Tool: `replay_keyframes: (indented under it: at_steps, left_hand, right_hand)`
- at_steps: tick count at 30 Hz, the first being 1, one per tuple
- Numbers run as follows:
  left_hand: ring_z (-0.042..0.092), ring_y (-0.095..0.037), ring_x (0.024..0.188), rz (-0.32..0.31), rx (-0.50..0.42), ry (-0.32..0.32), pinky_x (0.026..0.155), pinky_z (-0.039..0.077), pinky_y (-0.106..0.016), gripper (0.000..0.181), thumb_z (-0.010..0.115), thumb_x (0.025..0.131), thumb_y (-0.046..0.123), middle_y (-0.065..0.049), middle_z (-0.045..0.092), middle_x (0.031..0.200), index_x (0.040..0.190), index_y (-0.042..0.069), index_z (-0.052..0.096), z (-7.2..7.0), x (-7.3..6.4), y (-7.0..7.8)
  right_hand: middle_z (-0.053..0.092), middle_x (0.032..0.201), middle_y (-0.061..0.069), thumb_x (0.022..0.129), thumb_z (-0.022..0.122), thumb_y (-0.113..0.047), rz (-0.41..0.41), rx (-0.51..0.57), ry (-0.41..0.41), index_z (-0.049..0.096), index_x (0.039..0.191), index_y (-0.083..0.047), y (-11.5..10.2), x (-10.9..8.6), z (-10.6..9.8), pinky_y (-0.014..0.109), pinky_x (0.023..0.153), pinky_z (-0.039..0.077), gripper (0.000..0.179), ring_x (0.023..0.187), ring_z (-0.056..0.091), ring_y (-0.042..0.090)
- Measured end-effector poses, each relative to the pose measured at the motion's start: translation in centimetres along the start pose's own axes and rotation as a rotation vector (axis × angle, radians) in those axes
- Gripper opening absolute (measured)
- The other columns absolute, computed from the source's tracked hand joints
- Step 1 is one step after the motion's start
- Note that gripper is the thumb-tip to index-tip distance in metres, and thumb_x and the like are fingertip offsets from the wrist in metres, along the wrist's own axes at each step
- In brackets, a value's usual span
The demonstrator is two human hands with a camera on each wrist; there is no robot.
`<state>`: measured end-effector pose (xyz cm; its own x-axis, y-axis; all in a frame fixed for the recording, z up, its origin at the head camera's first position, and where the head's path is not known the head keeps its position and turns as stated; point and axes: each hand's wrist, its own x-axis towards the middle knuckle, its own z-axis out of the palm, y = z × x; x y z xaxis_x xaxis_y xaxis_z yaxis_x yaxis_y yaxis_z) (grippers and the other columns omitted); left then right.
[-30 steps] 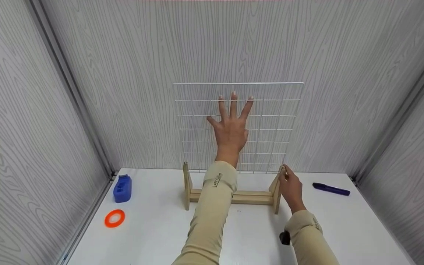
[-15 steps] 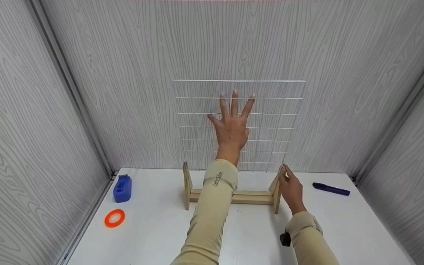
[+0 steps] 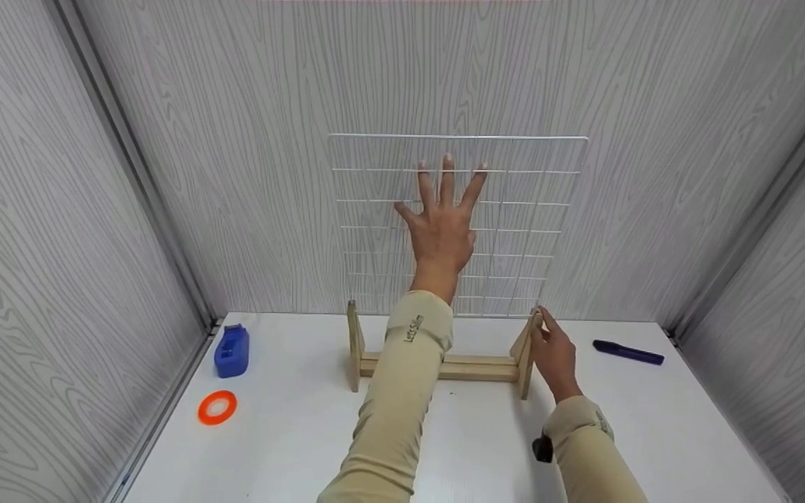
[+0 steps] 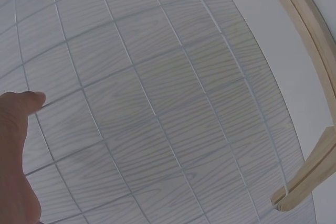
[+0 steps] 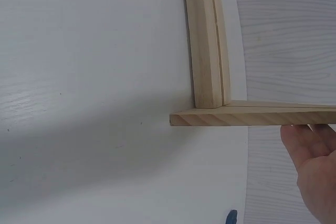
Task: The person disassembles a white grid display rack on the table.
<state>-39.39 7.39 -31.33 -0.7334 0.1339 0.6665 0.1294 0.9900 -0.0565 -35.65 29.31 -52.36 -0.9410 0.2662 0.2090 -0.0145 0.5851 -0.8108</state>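
Note:
A white wire grid (image 3: 528, 204) leans upright at the back, its lower edge level with the tops of a wooden stand (image 3: 479, 369). My left hand (image 3: 441, 234) lies on the grid with fingers spread and straight, fingertips near its upper wires. The left wrist view shows a thumb (image 4: 34, 99) against a wire, and the grid's lower corner meeting the tip of an upright (image 4: 302, 187). My right hand (image 3: 554, 355) grips the upper end of the stand's right upright (image 3: 528, 356). In the right wrist view, fingers (image 5: 296, 137) touch the board's outer face; the thumb is hidden there.
The stand rests on a white table (image 3: 291, 433) with wood-patterned panels behind and at both sides. At left are a blue tape dispenser (image 3: 233, 353) and an orange ring-shaped roll (image 3: 207, 410). A dark blue pen-like object (image 3: 627, 352) lies at right.
The grid's upper edge has risen in the head view, and my left hand has moved up with it. My right hand stays at the right upright. The head view has shifted slightly.

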Motion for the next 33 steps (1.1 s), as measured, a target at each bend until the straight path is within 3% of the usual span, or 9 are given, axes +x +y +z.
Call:
replay_keyframes:
  at_steps: [10, 25, 33]
  left_hand:
    - [0.012, -0.042, 0.157, -0.006, -0.034, 0.032, 0.100, 0.043, -0.073, 0.102, 0.075, 0.087, 0.052, -0.006, 0.010, 0.172, 0.161, 0.047, 0.004, -0.9, 0.7, -0.2]
    - [0.015, -0.042, 0.156, 0.026, 0.050, 0.037, 0.101, 0.042, -0.073, 0.099, 0.071, 0.089, 0.054, -0.007, 0.010, 0.172, 0.161, 0.047, 0.004, -2.0, 1.1, -0.3]
    - [0.018, -0.041, 0.155, 0.023, 0.010, 0.070, 0.099, 0.044, -0.073, 0.102, 0.074, 0.086, 0.054, -0.007, 0.013, 0.172, 0.161, 0.046, 0.004, -2.3, 1.3, -0.7]
  right_hand:
    - [0.051, 0.149, 0.026, 0.108, 0.045, -0.018, -0.024, -0.023, 0.027, 0.032, 0.160, -0.013, -0.5, -0.4, 0.1, 0.054, 0.100, 0.053, 0.053, 0.131, 0.057, 0.042]
    - [0.047, 0.153, 0.026, 0.108, 0.043, -0.018, -0.009, -0.026, 0.014, 0.030, 0.161, -0.014, -0.2, -0.3, 0.0, 0.055, 0.101, 0.052, 0.054, 0.134, 0.055, 0.042]
    - [0.048, 0.152, 0.026, 0.110, 0.041, -0.020, -0.007, -0.011, -0.004, 0.026, 0.162, -0.015, -0.4, -0.5, -0.1, 0.054, 0.102, 0.052, 0.055, 0.134, 0.055, 0.043]
